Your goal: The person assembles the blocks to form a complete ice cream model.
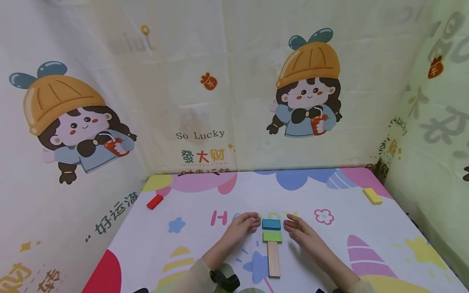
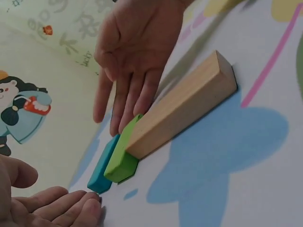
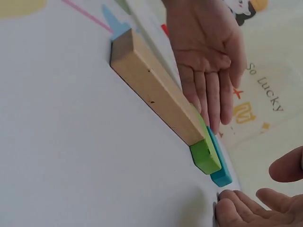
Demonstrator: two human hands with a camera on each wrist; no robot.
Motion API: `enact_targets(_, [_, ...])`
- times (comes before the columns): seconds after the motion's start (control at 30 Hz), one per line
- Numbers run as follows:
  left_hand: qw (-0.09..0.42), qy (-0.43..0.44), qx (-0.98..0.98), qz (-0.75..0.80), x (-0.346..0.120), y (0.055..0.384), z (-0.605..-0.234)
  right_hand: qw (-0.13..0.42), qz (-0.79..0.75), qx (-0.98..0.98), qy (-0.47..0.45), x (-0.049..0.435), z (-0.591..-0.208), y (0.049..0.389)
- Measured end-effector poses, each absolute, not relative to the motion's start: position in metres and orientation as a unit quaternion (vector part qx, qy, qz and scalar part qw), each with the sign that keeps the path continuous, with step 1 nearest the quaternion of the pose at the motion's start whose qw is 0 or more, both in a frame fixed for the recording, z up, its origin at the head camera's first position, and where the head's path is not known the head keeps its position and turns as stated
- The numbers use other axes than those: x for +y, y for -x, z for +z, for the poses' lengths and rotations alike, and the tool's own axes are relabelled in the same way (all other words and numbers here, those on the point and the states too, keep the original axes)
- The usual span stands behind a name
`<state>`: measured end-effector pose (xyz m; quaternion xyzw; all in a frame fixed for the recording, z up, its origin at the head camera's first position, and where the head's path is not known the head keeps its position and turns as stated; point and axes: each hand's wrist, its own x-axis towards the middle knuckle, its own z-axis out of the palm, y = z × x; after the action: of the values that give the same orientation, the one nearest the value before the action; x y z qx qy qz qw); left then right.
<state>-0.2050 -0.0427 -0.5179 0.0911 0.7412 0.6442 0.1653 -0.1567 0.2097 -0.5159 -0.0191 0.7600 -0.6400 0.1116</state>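
Our left grip (image 1: 246,224) and right grip (image 1: 298,228) face each other palm to palm with a gap between them, fingers extended and holding nothing. We take one landmark: the light green rectangular block (image 1: 272,237), which lies on the bench (image 1: 139,246) with its long axis running left to right. Just beyond it lies the blue rectangular block (image 1: 271,224), parallel to it; whether these two touch, we cannot tell. The long, pale wooden block (image 1: 273,260) reaches back toward us from the green block's near side, its far end against that side, its axis square to the green one's.

What matters most, we judge, is how the blue block sits between our hands: its long axis points from one to the other, so its short ends face our fingertips. In the head view a slim gap shows at each end, and the left hand looks slightly nearer.

Well off to the left of the green block, and farther from us, lies a red rectangular block (image 1: 155,202); well off to its right, also farther away, lies a yellow rectangular block (image 1: 372,196). Beyond the green block, past the bench's far edge, hangs a pale, printed cloth (image 1: 245,101).
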Motion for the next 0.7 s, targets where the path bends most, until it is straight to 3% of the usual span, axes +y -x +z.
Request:
enact_targets(0.27, [0.204,-0.080,0.680,0.699,-0.041,0.203,-0.521,0.167,-0.695,0.699,0.013,0.209,-0.518,0.167])
enact_targets(0.7, [0.209,-0.079,0.689,0.690,-0.041,0.194,-0.515,0.181,-0.702,0.688,0.028,0.210,-0.518,0.162])
